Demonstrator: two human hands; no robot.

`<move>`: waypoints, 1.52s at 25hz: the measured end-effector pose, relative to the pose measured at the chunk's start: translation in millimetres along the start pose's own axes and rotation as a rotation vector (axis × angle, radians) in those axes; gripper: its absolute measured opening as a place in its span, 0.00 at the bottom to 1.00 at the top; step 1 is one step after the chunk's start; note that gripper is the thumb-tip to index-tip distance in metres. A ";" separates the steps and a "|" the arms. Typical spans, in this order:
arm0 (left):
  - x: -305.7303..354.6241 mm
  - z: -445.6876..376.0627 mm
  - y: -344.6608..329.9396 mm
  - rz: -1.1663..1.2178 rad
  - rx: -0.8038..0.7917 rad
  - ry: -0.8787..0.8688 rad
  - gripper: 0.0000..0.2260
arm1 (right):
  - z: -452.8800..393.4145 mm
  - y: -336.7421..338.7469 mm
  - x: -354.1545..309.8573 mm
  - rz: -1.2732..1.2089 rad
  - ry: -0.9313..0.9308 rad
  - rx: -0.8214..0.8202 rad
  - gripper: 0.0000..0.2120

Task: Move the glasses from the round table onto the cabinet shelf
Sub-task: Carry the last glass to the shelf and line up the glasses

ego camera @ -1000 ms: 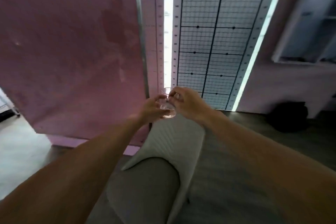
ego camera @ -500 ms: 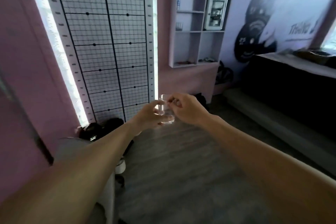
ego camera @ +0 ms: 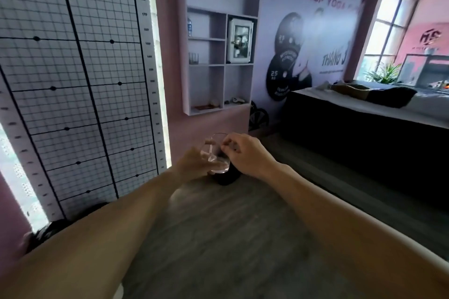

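A clear drinking glass (ego camera: pixel 215 154) is held in mid-air in front of me, tilted, between both hands. My left hand (ego camera: pixel 192 165) grips its side and base from the left. My right hand (ego camera: pixel 245 153) pinches its rim from the right. The white wall cabinet (ego camera: pixel 206 65) with open shelves hangs ahead, above and beyond the glass. Glasses (ego camera: pixel 193 58) stand on its middle left shelf. The round table is out of view.
A grid chart panel (ego camera: pixel 73 80) covers the wall on the left. A dark bench with a white top (ego camera: pixel 364 124) runs along the right. A dark object (ego camera: pixel 226 177) sits on the wooden floor below the glass. A small white medicine box (ego camera: pixel 240 40) fills the cabinet's upper right compartment.
My view has swung right from the pink wall and grey chair to face the cabinet, which is now closer. Both hands have kept hold of the glass throughout.
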State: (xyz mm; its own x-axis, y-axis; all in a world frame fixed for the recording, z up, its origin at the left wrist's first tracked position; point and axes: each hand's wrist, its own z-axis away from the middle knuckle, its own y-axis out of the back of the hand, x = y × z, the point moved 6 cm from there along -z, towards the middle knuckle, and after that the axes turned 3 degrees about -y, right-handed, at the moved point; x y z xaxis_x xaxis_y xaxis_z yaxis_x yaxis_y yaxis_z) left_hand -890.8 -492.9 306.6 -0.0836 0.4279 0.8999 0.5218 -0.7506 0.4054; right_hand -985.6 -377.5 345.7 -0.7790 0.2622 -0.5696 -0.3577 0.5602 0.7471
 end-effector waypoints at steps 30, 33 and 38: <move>-89.1 -528.4 0.9 0.103 0.076 -0.036 0.25 | -455.6 10.7 242.3 0.001 0.029 0.007 0.09; -105.4 -569.8 3.2 0.126 0.096 -0.019 0.24 | -495.4 1.0 264.2 -0.015 0.044 -0.015 0.09; -127.8 -636.2 10.4 0.110 0.102 -0.004 0.26 | -568.5 -14.6 296.6 -0.021 0.069 -0.035 0.08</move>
State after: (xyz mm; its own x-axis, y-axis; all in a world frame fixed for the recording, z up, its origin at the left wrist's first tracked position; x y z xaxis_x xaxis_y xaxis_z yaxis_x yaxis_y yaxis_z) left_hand -1414.8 -875.7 297.9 -0.0177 0.3484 0.9372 0.6109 -0.7383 0.2860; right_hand -1504.2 -754.5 360.6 -0.8042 0.1954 -0.5614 -0.3913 0.5370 0.7474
